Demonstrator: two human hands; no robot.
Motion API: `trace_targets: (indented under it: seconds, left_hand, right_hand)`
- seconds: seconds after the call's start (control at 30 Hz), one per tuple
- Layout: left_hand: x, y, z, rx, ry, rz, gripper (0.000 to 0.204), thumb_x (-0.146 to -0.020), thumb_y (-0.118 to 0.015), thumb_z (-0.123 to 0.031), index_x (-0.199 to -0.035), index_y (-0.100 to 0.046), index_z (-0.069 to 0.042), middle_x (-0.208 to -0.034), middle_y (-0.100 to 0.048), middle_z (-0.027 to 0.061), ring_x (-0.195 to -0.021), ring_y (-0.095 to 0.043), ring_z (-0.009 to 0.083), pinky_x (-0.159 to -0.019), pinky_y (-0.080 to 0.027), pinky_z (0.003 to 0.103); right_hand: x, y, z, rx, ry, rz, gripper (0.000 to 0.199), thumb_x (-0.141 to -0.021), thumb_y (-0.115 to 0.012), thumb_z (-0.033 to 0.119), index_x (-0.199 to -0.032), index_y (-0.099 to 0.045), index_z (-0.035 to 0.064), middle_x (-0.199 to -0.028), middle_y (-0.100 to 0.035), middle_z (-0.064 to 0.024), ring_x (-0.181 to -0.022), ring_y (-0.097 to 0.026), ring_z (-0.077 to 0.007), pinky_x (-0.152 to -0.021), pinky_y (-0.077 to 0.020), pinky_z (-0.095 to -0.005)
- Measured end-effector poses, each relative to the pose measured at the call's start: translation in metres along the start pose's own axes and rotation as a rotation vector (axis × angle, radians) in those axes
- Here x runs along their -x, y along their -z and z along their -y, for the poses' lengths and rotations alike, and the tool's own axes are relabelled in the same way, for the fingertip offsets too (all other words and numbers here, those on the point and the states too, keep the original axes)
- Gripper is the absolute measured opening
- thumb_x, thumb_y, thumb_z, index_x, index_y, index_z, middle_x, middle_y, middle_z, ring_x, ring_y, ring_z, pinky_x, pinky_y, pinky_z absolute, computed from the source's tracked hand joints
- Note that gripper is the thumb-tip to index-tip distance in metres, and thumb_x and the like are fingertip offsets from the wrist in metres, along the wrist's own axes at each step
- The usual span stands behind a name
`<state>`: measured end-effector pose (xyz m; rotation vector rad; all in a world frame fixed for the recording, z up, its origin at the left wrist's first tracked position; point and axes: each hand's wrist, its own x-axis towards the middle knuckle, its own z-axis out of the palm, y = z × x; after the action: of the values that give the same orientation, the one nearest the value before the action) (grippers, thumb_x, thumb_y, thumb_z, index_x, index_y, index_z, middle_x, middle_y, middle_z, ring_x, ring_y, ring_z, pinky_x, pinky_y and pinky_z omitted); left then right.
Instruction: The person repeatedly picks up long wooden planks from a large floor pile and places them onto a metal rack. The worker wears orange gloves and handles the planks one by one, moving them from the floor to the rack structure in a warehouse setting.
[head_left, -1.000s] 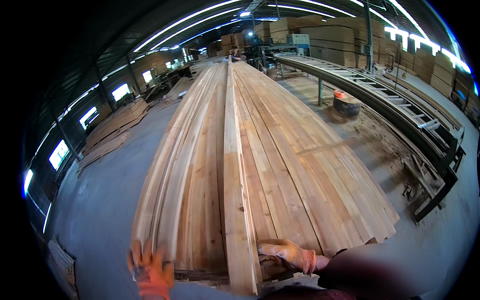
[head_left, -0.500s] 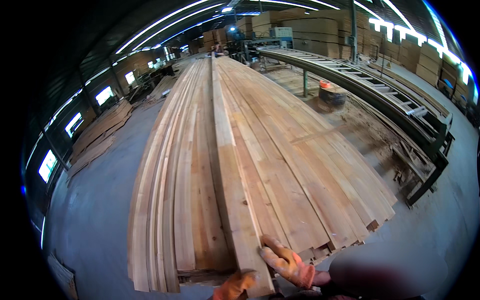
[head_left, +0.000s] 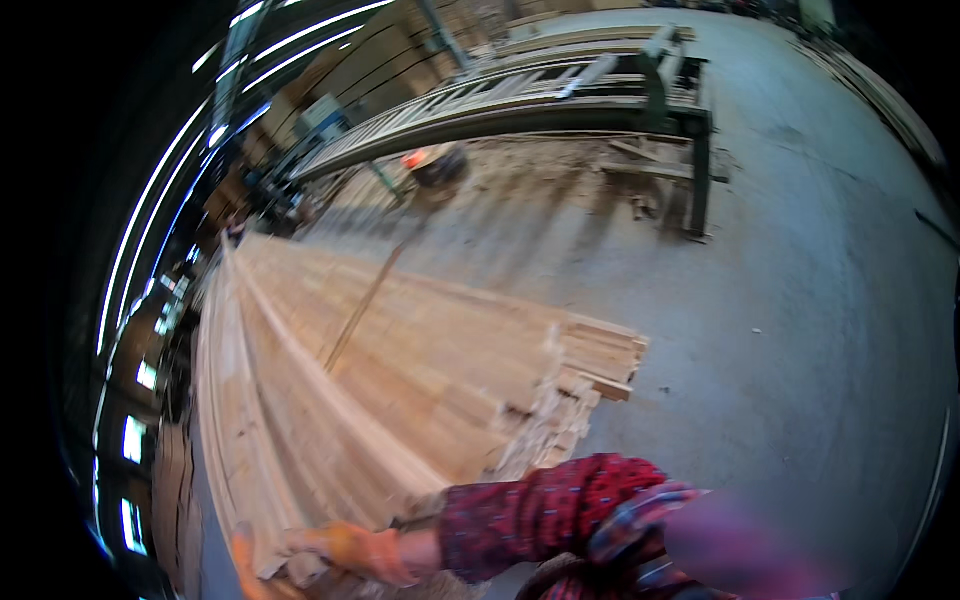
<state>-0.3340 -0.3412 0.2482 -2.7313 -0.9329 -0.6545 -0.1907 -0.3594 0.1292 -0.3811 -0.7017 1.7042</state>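
Note:
Long pale wooden boards (head_left: 420,350) lie side by side in a broad stack, running away from me to the far left. My right hand (head_left: 345,550), in an orange glove, is closed over the near end of a board (head_left: 265,490) on the stack's left side. Beyond the board's outer edge is my left hand (head_left: 246,565), also gloved in orange. Motion smears its fingers, so its grip is unclear. A red patterned sleeve covers my right forearm, which crosses the stack's near end.
A thin wooden strip (head_left: 362,310) lies across the boards. Behind them runs a roller conveyor (head_left: 500,115) on dark legs, with a drum-like container (head_left: 436,166) under it. Another person (head_left: 235,229) is at the stack's far end. Grey floor (head_left: 780,330) stretches to the right.
The view has swung right and tilted, so the stack now sits lower left. The board my hands were on has shifted left with them. Much more of my right sleeve shows.

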Motion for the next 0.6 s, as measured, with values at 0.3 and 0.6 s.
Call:
trace_targets:
  seconds: [0.3,0.6]
  left_hand:
    - [-0.156,-0.028,-0.17,1.42,0.722,0.218,0.066,-0.093,-0.055,-0.068,-0.11,-0.07,-0.007,-0.105,-0.071,0.013,-0.087,-0.07,0.0291,-0.064,-0.056,0.04]
    - [-0.341,-0.149,-0.344,1.79,0.326,0.528,0.067,-0.096,-0.052,-0.066,-0.128,-0.059,-0.008,-0.122,-0.065,0.0136,-0.101,-0.066,0.0317,-0.076,-0.057,0.043]
  right_hand:
    - [0.121,0.068,0.23,0.187,0.143,0.051,0.055,-0.091,-0.065,0.059,-0.106,-0.074,0.0065,-0.086,-0.073,-0.0069,-0.073,-0.069,-0.0221,-0.061,-0.0548,-0.0365]
    - [0.164,0.268,0.425,-0.04,0.008,-0.224,0.063,-0.095,-0.046,0.072,-0.109,-0.069,0.016,-0.077,-0.069,-0.0018,-0.059,-0.061,-0.0176,-0.046,-0.0371,-0.0324]
